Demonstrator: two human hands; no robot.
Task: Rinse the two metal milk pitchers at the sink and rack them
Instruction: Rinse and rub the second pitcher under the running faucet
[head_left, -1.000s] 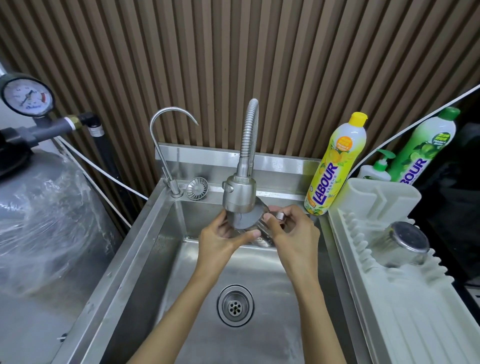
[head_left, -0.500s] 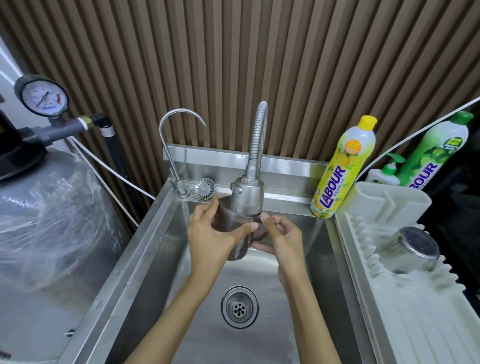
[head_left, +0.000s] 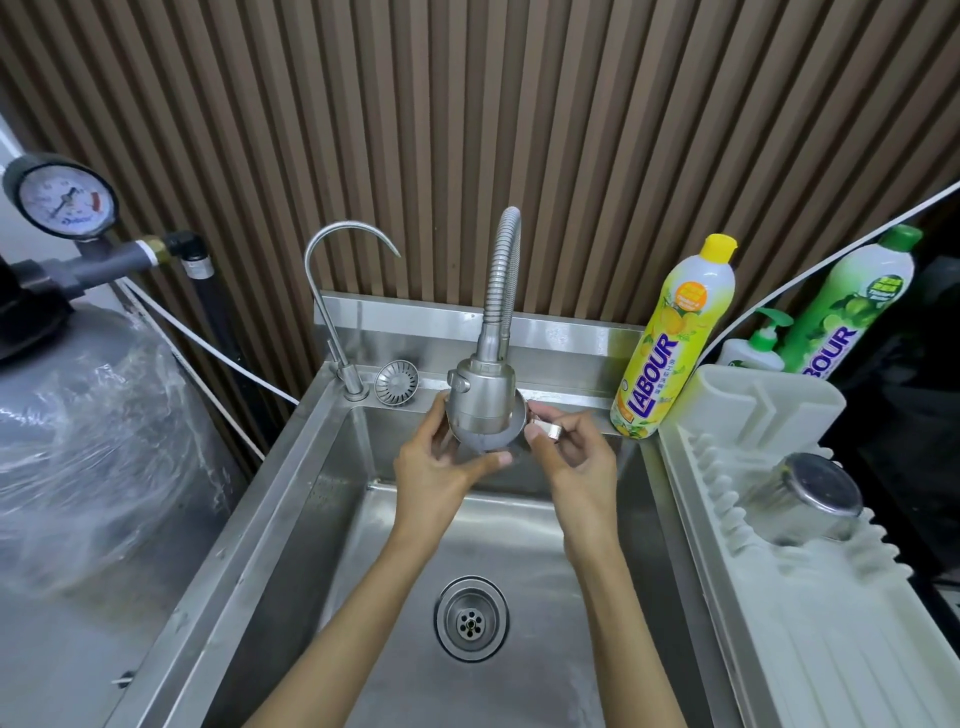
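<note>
We hold one round steel milk pitcher (head_left: 511, 435) over the stainless sink (head_left: 322, 519), just under the ribbed faucet's spray head (head_left: 482, 397). Our left hand (head_left: 436, 475) cups its body and our right hand (head_left: 579, 465) pinches its handle. The other steel pitcher (head_left: 808, 501) sits upturned, its shiny base up, in the white ridged plastic rack (head_left: 831, 654).

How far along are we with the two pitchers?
Done: the first pitcher sits upside down on the white rack. In hand: the second pitcher is under the spray head, left hand gripping its body, right hand pinching its handle. Left: finish rinsing it and rack it.
</note>
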